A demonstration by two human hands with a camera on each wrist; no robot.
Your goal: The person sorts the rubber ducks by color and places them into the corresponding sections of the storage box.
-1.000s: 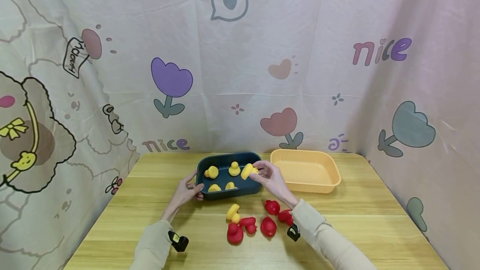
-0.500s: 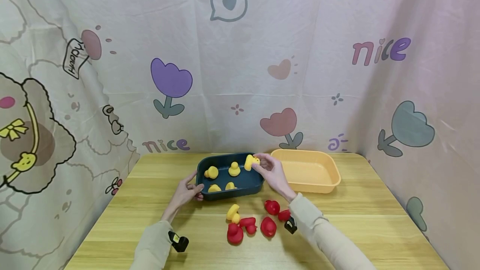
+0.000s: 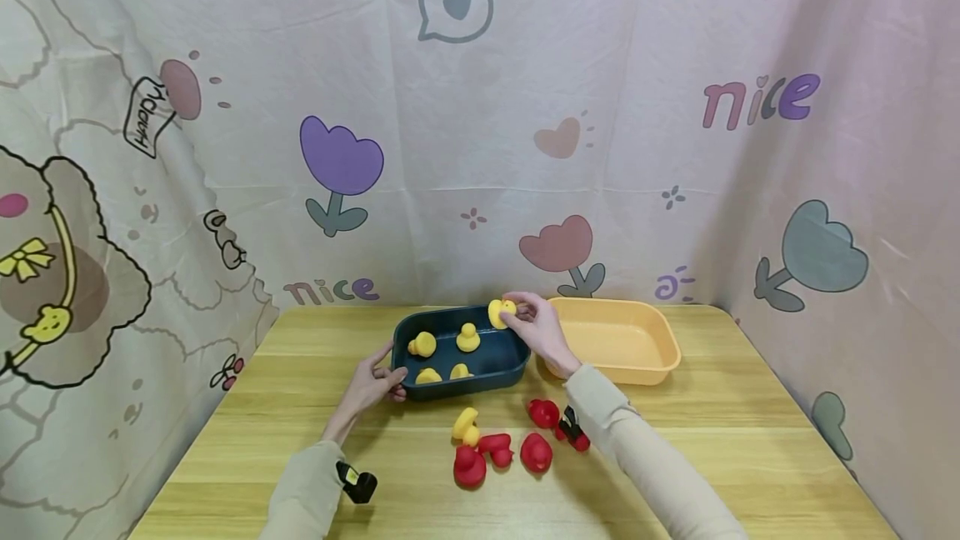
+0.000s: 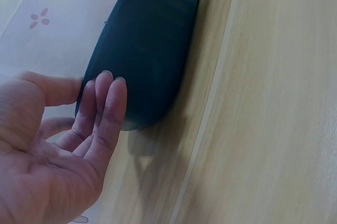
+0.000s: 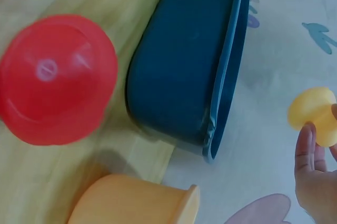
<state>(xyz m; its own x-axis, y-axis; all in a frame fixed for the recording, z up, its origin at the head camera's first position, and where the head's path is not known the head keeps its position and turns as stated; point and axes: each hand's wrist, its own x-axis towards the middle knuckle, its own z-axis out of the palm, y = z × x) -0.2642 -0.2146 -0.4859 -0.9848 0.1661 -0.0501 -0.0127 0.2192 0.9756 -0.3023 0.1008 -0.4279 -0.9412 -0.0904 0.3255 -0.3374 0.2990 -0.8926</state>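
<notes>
In the head view, a dark blue bin (image 3: pixel 493 363) stands at the back of the table with several yellow rubber ducks (image 3: pixel 422 345) inside. My left hand (image 3: pixel 371 382) holds the bin's left end; the left wrist view shows thumb and fingers on its wall (image 4: pixel 152 40). Above the bin's far right corner, my right hand (image 3: pixel 547 332) pinches another yellow rubber duck (image 3: pixel 497 314) between thumb and fingers. That duck (image 5: pixel 308 109) is partly cut off at the right wrist view's edge. The near wall partly hides two ducks in the bin.
Right of the blue bin stands a light orange bin (image 3: pixel 611 340). In front, several red rubber ducks (image 3: pixel 536 453) and one yellow duck (image 3: pixel 466 425) lie on the wooden table (image 3: pixel 720 457). A printed curtain (image 3: pixel 465 107) hangs behind.
My right hand has moved up and away, carrying the duck from over the bin's right part to its far right corner. The duck has turned in its fingers. My left hand has stayed put.
</notes>
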